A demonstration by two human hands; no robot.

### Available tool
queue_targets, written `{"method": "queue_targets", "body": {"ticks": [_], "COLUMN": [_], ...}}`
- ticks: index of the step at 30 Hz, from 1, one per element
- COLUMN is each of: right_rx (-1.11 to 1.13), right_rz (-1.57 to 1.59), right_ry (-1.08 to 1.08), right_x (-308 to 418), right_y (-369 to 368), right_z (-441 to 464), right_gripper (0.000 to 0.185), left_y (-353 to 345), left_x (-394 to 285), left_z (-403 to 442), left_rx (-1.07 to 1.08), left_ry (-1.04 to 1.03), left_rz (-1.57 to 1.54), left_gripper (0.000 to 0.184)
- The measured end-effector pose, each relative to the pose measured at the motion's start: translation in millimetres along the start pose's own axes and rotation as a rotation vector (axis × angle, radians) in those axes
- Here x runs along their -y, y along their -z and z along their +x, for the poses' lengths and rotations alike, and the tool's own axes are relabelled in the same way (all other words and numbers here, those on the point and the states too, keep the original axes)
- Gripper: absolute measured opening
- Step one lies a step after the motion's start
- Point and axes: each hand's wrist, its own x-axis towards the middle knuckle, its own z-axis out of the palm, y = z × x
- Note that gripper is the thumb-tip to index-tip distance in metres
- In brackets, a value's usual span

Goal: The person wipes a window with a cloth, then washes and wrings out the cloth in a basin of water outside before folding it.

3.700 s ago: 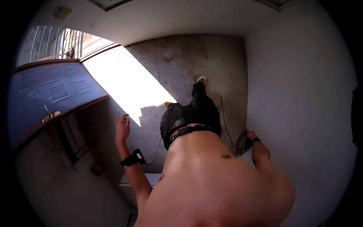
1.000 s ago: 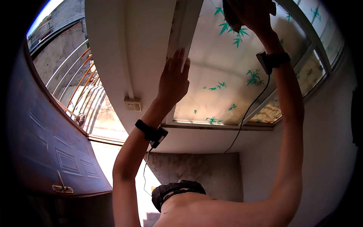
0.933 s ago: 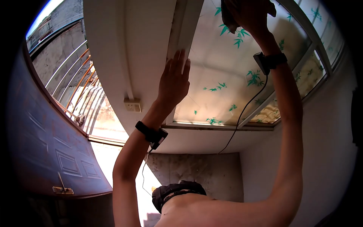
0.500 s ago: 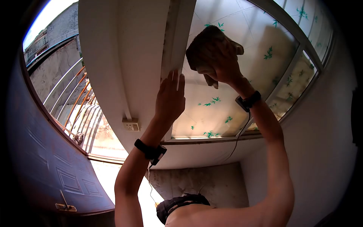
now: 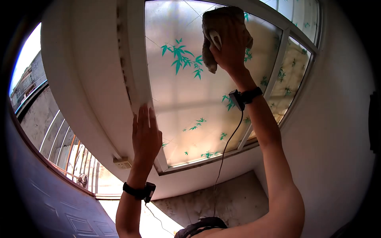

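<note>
A dark, folded cloth (image 5: 224, 20) lies against the upper part of a frosted window pane (image 5: 190, 95) with green leaf patterns. My right hand (image 5: 232, 49) is pressed over the cloth and grips it, its fingers partly lost in shadow. Lower and to the left, my left hand (image 5: 147, 137) rests flat on the window's pale frame (image 5: 139, 75), fingers stretched upward and holding nothing. Each wrist wears a black strap with a small box and a cable.
At the left a blue panelled door (image 5: 59, 202) stands beside an open doorway with railings (image 5: 59, 139). A wall socket (image 5: 122, 163) is below the window's left side. A narrower pane (image 5: 289, 71) is at the right, and a stained floor (image 5: 222, 198) shows below.
From being low beside my body, both hands have gone up to the window. In the last half second, the view has shifted, and my right hand with the cloth stands farther from my left hand.
</note>
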Motion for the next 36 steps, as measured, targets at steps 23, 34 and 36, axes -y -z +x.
{"method": "queue_targets", "body": {"ticks": [23,34,36], "right_rx": [0.085,0.775,0.87], "right_rz": [0.001,0.216,0.187], "right_ry": [0.096,0.626,0.803], "right_x": [94.6,146.5,139.9], "right_y": [-15.0,12.2,19.3], "right_z": [-40.4,-205.8,-192.0], "right_gripper": [0.052,0.083,0.084], "left_y": [-18.6,-7.3,-2.7], "left_x": [-7.5,9.5,11.0], "left_z": [-2.6,-14.6,-14.4], "left_rx": [-0.023,0.011,0.07], "left_ry": [0.035,-0.012,-0.054], "left_rz": [-0.111,-0.133,-0.116], "left_gripper": [0.055,0.033,0.024]}}
